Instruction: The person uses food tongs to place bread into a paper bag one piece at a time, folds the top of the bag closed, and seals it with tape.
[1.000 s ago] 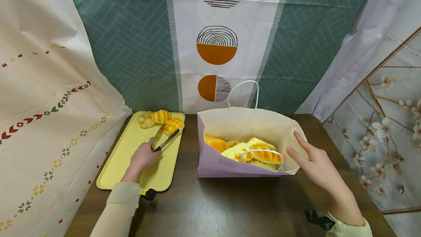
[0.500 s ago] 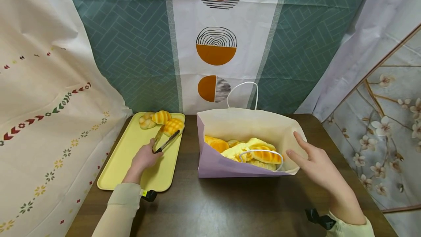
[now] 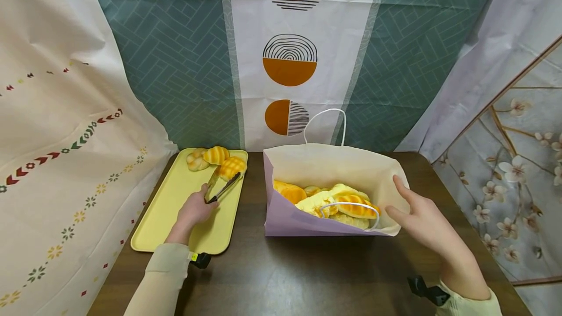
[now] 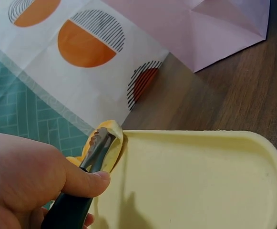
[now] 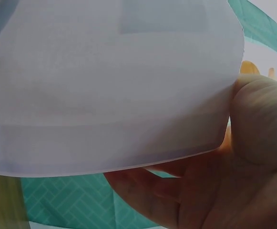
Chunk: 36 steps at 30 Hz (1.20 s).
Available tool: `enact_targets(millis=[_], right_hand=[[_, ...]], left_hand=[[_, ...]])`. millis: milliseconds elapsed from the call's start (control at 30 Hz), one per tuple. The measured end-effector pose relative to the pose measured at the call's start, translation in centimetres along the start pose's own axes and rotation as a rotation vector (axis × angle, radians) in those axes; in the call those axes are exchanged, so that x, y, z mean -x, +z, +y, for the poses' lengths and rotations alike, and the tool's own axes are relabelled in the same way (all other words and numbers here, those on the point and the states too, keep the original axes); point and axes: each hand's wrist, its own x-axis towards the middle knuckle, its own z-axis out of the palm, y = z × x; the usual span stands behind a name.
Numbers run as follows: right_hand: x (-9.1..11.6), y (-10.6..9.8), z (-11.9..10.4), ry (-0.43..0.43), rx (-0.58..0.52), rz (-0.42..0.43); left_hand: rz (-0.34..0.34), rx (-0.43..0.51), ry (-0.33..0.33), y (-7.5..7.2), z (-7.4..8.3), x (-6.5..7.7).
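Observation:
My left hand (image 3: 196,207) grips a pair of tongs (image 3: 226,188) over the yellow tray (image 3: 160,216). The two tong arms are spread, one on either side of a golden crosshatched bun (image 3: 231,167) at the tray's far right. In the left wrist view, a metal tong tip overlaps that bun (image 4: 112,155). On the right, my right hand (image 3: 423,218) reaches over the side rim of a paper bag (image 3: 303,226). Its thumb and index finger are extended and spread against the cream inner wall. In the right wrist view, paper hides the fingertips.
Two more buns, a pale one (image 3: 196,160) and a striped one (image 3: 216,155), lie in the tray's far corner. Several breads (image 3: 318,202) fill the bag, with a white handle (image 3: 347,204) drooping over them. A fabric backdrop stands behind the dark wooden table (image 3: 281,277).

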Motion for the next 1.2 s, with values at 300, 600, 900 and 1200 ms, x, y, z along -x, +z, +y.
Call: enact_targets(millis=[300, 600, 900, 1200], right_hand=[[0.0, 0.0, 0.1, -0.006, -0.007, -0.001], [0.0, 0.0, 0.1, -0.006, -0.019, -0.007], [0.1, 0.2, 0.0, 0.010, -0.032, 0.006], [0.0, 0.3, 0.0, -0.002, -0.027, 0.014]], left_hand=[[-0.010, 0.001, -0.015, -0.2, 0.2, 0.2], [0.001, 0.030, -0.018, -0.1, 0.1, 0.2], [-0.039, 0.236, -0.030, -0.2, -0.3, 1.4], [-0.067, 0.397, -0.028, -0.6, 0.0, 2.9]])
